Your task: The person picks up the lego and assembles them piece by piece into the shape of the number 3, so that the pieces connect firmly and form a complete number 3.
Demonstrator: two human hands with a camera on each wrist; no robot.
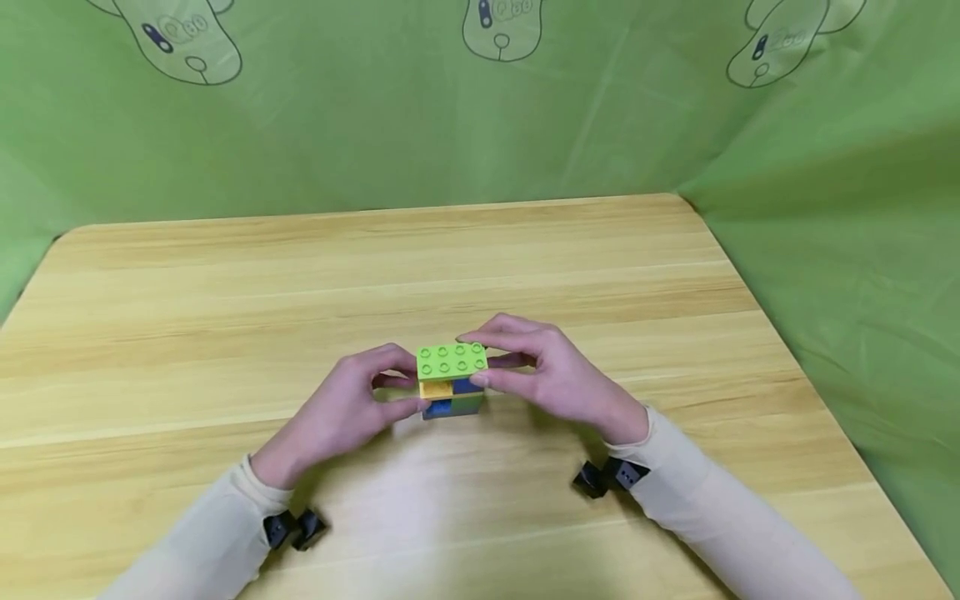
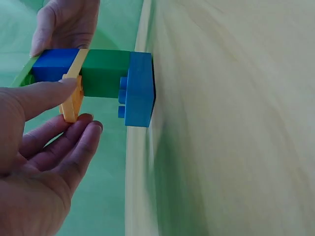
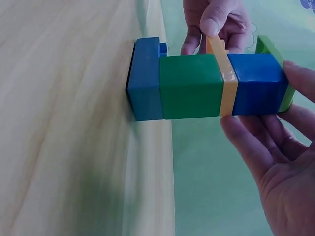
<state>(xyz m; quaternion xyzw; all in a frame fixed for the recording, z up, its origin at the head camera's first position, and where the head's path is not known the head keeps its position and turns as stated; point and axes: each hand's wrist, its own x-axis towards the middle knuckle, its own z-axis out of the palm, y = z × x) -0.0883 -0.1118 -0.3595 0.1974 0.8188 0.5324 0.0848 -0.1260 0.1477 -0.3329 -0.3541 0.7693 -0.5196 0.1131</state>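
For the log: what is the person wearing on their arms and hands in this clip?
Both hands are bare: the left hand and the right hand carry no gloves, and no rings show. Each arm wears a long, close-fitting cream sleeve reaching the wrist. A small black device is fixed at the left cuff, and another black device at the right cuff.

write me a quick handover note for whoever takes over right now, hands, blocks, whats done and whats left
Left hand: thumb and fingers pinch the thin yellow plate on the left side of the block tower.
Right hand: fingers hold the light green top brick at its right end.
Tower stands on the wooden table, near the middle: blue base, dark green block, yellow plate, blue block, light green brick on top.
Done: five layers stacked.
Left: probably pressing the top layers home; no loose blocks are in view.
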